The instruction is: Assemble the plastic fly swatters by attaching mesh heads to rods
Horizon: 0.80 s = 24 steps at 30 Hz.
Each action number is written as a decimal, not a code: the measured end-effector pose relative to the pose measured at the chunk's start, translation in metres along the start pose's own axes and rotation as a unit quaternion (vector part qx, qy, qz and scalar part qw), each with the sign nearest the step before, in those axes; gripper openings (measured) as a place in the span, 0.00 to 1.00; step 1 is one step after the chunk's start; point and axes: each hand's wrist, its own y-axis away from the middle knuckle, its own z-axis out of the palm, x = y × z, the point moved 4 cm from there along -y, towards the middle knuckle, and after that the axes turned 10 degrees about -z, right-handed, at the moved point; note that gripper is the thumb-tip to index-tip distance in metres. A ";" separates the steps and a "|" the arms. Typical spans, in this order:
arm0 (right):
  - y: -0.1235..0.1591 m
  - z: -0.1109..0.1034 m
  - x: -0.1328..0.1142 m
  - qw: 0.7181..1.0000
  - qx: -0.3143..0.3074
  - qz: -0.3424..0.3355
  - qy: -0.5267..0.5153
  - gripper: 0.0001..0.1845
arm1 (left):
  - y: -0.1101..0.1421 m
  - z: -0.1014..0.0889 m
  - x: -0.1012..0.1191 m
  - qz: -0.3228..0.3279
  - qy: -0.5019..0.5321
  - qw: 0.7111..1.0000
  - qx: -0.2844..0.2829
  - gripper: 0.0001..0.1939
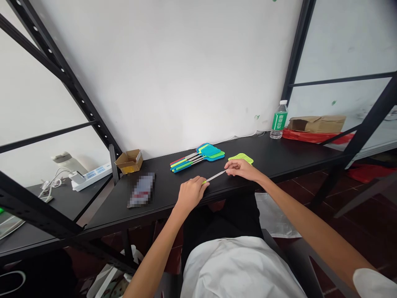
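Note:
A telescopic fly swatter (216, 176) with a metal shaft and a yellow-green head is held level above the near part of the table. My left hand (191, 193) is closed around its handle, of which only a small yellow-green bit shows. Toward the head end, my right hand (242, 170) pinches the shaft with thumb and fingers, partly covering the perforated head behind it. A pile of fly swatters (198, 157) in blue, green, yellow and red lies on the table beyond my hands, heads to the right.
On the black table (263, 153) stand a small open cardboard box (129, 162) at left and a water bottle (279, 120) at right. A blurred-out flat item (142, 190) lies left of my left hand. Black metal posts (71, 78) flank the table. Behind the left one is a power strip (93, 177).

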 end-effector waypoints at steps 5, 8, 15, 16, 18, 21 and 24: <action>0.000 -0.001 0.001 1.000 -0.002 -0.005 0.005 0.16 | 0.000 0.001 -0.001 0.003 0.004 1.000 -0.001 0.19; -0.001 -0.002 0.002 1.000 0.000 -0.004 0.019 0.16 | 0.000 0.001 -0.001 0.007 0.004 1.000 0.002 0.18; 0.000 -0.002 0.001 0.999 -0.002 -0.004 0.036 0.16 | -0.001 0.001 -0.001 0.010 0.000 1.000 0.000 0.17; 0.000 -0.002 0.001 0.999 -0.003 -0.005 0.037 0.17 | -0.001 0.001 -0.001 0.011 0.001 1.000 -0.001 0.17; 0.000 -0.001 0.001 0.999 -0.006 -0.005 0.041 0.17 | -0.001 0.001 -0.001 0.011 0.002 1.000 -0.005 0.17; 0.000 -0.002 0.002 0.999 -0.005 0.001 0.043 0.18 | -0.001 0.001 0.000 0.005 0.000 1.000 -0.011 0.18; 0.000 -0.002 0.002 0.999 -0.007 0.000 0.046 0.19 | -0.001 0.001 0.000 0.003 -0.003 1.000 -0.009 0.18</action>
